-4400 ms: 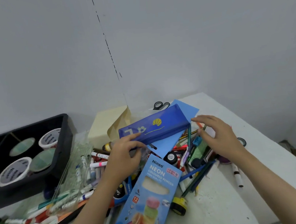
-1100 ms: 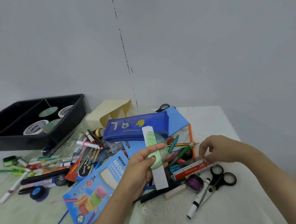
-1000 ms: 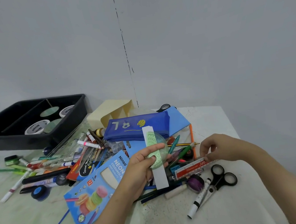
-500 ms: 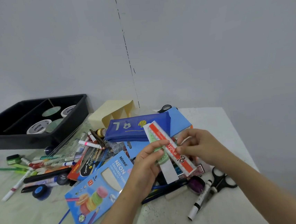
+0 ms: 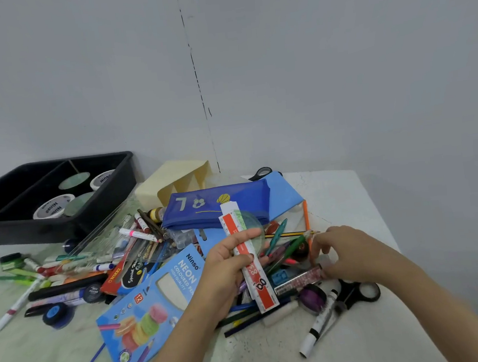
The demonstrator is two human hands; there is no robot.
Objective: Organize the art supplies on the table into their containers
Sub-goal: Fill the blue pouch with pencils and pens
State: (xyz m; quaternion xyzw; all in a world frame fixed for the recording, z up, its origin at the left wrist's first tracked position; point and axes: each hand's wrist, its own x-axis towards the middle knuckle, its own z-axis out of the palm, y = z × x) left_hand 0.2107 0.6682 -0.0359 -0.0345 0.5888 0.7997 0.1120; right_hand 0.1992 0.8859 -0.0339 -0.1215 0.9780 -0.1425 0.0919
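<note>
Gripping three flat things at once, the left hand (image 5: 228, 269) lays its thumb across one red-and-white ruler (image 5: 264, 293). One white card strip (image 5: 228, 208) and one clear green protractor (image 5: 254, 226) are stacked behind the ruler. All three stick up past the fingers, and the ruler also runs down below the palm.

The right hand (image 5: 353, 257) is down on the heap with its fingers bent. Their tips are at the end of a single red glitter stick (image 5: 298, 280) that lies between the two hands. Blur hides whether the stick is pinched or only touched.

Two pairs of scissors show. One black pair (image 5: 359, 293) lies just below the right hand, and a second black pair (image 5: 262, 172) peeks out beyond the left hand, behind the blue pencil pouch (image 5: 214, 206). Beside the nearer pair, toward the left hand, sit one purple pot (image 5: 311, 296) and one white marker (image 5: 319, 327).

One blue box of neon coloured pencils (image 5: 153, 305) lies flat just left of the left hand, its corner passing under the forearm. Loose pens and markers spread further left, too tangled to count.

Well apart to the left of that hand stands one black tray (image 5: 61, 227) with two compartments. The right compartment holds four round things: two white tops printed Ninso (image 5: 53, 206) and two green discs (image 5: 74, 180). One cream organiser (image 5: 173, 178) stands between the tray and the pouch on the white table (image 5: 335, 189).
</note>
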